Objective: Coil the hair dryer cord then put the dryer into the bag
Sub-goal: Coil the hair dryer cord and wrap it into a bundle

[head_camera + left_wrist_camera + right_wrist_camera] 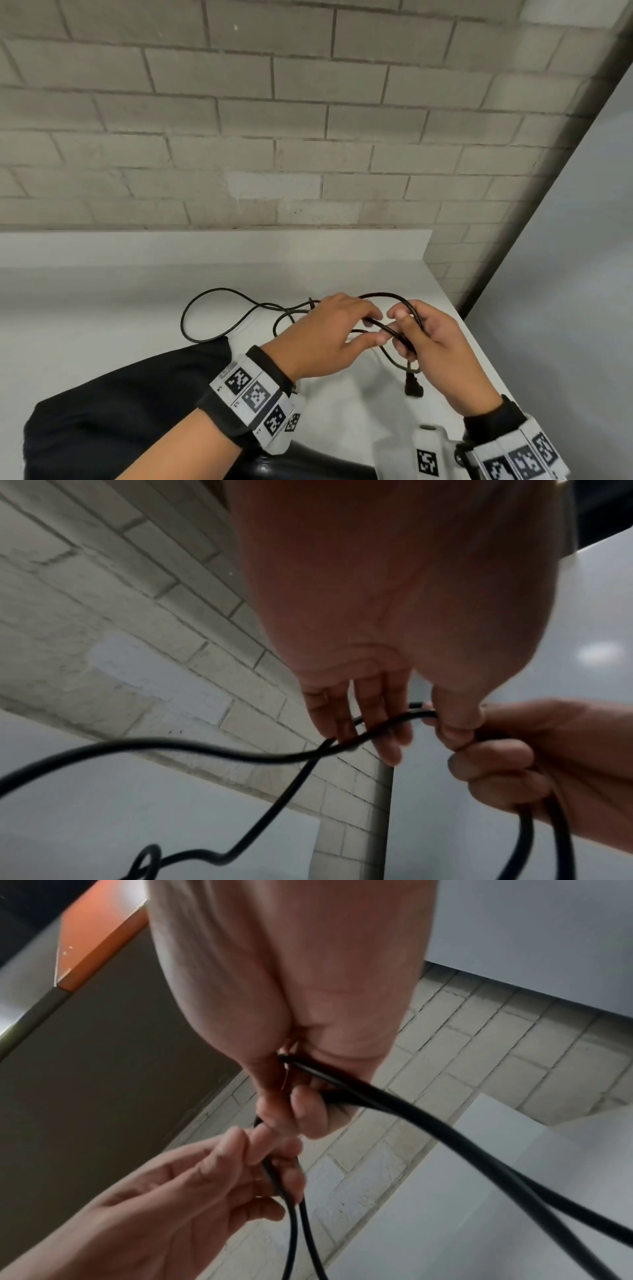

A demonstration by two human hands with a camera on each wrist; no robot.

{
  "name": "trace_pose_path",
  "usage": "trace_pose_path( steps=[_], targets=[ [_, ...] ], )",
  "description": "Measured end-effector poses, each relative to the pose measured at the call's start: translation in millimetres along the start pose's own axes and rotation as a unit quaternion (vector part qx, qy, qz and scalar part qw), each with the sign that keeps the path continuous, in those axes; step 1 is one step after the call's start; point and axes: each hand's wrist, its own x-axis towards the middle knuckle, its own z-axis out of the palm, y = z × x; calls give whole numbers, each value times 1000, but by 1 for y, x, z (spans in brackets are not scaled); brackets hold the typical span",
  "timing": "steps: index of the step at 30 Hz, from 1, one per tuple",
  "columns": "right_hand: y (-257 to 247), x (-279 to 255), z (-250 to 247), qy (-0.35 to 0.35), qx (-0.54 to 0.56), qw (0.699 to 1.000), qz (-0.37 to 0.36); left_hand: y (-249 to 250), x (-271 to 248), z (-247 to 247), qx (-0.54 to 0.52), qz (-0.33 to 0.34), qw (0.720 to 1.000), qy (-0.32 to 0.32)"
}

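Observation:
The black dryer cord (219, 289) lies in loose loops on the white table (102, 308) and rises into both hands. My right hand (400, 332) grips gathered loops of it in curled fingers, and the plug (413, 389) hangs below that hand. My left hand (375, 325) pinches a strand between thumb and fingers right beside the right hand. The wrist views show the same cord (171, 744) (445, 1131) running from the left hand (400, 723) to the right hand (291, 1107). The black bag (120, 411) lies flat at the near left. A glossy black shape (274, 462), mostly hidden under my left wrist, may be the dryer.
A brick wall (308, 120) stands behind the table's raised back edge. A grey partition (565, 274) runs along the table's right edge. Bare tabletop stretches left of the cord.

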Motion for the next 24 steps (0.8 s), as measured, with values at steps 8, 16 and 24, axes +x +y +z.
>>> trace_pose_path(
  steps=[8, 16, 24],
  targets=[
    [14, 2, -28, 153, 53, 987, 16, -12, -23, -48, -178, -61, 975, 120],
    [35, -8, -51, 225, 60, 969, 77, -45, -65, -99, -335, -130, 868, 342],
    [32, -25, -3, 260, -392, 881, -41, -8, -71, -91, -316, -110, 892, 304]
  ],
)
